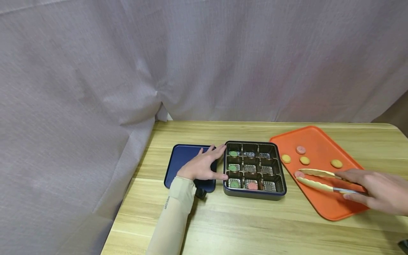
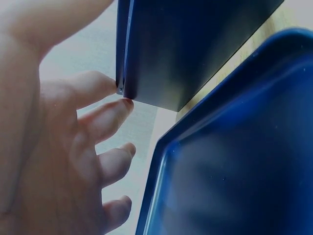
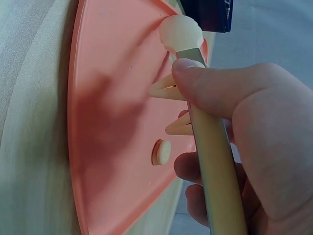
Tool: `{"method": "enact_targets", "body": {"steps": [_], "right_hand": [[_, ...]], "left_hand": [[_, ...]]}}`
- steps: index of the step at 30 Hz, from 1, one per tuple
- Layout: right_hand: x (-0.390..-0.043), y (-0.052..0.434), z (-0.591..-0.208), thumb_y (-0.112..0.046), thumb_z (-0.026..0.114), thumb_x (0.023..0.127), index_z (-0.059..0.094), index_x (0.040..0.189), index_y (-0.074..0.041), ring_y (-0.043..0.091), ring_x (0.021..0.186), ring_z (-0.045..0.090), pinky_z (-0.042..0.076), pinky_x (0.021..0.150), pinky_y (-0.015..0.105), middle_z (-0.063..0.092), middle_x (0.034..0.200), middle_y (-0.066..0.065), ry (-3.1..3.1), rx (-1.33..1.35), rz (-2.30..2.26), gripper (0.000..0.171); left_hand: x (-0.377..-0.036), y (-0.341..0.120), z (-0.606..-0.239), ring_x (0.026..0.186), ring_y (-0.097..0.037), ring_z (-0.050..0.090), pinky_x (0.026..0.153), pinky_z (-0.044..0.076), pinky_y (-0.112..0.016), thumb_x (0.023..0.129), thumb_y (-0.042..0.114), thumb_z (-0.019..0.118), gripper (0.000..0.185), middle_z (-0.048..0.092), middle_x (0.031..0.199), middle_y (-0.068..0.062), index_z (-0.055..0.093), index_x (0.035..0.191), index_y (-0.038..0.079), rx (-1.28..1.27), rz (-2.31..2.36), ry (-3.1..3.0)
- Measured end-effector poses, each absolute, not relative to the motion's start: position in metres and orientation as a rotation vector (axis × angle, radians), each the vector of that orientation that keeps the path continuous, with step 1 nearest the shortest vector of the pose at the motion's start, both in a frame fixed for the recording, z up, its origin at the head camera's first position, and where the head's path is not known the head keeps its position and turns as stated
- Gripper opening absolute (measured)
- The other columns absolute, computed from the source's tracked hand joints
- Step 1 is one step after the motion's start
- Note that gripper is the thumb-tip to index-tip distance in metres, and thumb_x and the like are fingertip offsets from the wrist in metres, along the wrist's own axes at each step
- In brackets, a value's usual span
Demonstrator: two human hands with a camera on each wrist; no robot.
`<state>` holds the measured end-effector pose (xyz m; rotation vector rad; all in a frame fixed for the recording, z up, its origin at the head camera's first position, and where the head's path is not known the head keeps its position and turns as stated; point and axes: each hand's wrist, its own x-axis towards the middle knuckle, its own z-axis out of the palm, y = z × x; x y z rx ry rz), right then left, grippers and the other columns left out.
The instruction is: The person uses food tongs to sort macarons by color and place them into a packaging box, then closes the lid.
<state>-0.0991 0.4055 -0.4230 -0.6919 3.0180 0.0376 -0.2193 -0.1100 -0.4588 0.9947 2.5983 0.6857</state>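
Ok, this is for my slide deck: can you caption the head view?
Left hand touching the divided box, right hand holding tongs at a pink cookie on the orange tray.

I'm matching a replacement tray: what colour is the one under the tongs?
Orange. The tray shows best in the head view.

Small dark lettering (image 1: 167,203) ran lengthwise along the outer edge of the pale sleeve (image 1: 173,221) on the person's left arm, a little below the wrist; in the head view it appeared to read "Let's Slim", though its small size left the spelling uncertain. The pink round piece (image 1: 252,186) in the box (image 1: 255,195) bore faint marks on top, too small to make out.
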Motion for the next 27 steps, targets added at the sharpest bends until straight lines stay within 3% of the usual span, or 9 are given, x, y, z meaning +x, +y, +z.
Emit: {"method": "enact_targets", "body": {"steps": [5,14,20,22,27], "right_hand": [[-0.098,0.408,-0.425,-0.049,0.090,0.079,0.074,0.129,-0.009,0.029,0.103,0.075,0.061,0.074,0.042,0.074,0.124,0.006,3.058,-0.736,0.043,0.066],[-0.099,0.408,-0.420,-0.049,0.091,0.078,0.073,0.131,-0.009,0.024,0.101,0.075,0.060,0.072,0.035,0.074,0.125,0.004,3.082,-0.755,0.042,0.069],[-0.100,0.404,-0.413,-0.043,0.095,0.074,0.072,0.131,-0.007,0.022,0.102,0.075,0.056,0.071,0.022,0.074,0.130,0.007,3.150,-0.853,-0.001,0.071],[-0.101,0.401,-0.410,-0.042,0.095,0.073,0.073,0.131,-0.007,0.017,0.099,0.074,0.055,0.069,0.022,0.075,0.127,0.006,3.159,-0.856,-0.004,0.071],[-0.103,0.395,-0.404,-0.043,0.095,0.072,0.075,0.128,-0.009,0.020,0.097,0.074,0.058,0.069,0.036,0.075,0.123,0.002,3.176,-0.845,0.020,0.069]], "left_hand": [[-0.219,-0.110,-0.459,0.163,-0.033,0.010,0.128,0.004,-0.064,0.087,0.066,0.076,0.113,0.013,0.176,0.006,0.014,0.171,0.022,0.994,0.690,2.595],[-0.219,-0.110,-0.458,0.163,-0.033,0.009,0.128,0.004,-0.063,0.087,0.066,0.076,0.114,0.014,0.176,0.005,0.013,0.171,0.022,1.002,0.703,2.587],[-0.219,-0.110,-0.458,0.163,-0.032,0.009,0.128,0.004,-0.064,0.087,0.066,0.076,0.114,0.014,0.177,0.004,0.012,0.171,0.023,1.002,0.697,2.587],[-0.219,-0.110,-0.457,0.163,-0.032,0.009,0.128,0.004,-0.064,0.087,0.065,0.076,0.114,0.014,0.177,0.004,0.013,0.171,0.023,1.003,0.697,2.586],[-0.219,-0.111,-0.458,0.163,-0.032,0.009,0.129,0.004,-0.063,0.088,0.065,0.076,0.113,0.014,0.177,0.005,0.012,0.171,0.024,0.998,0.702,2.589]]}}
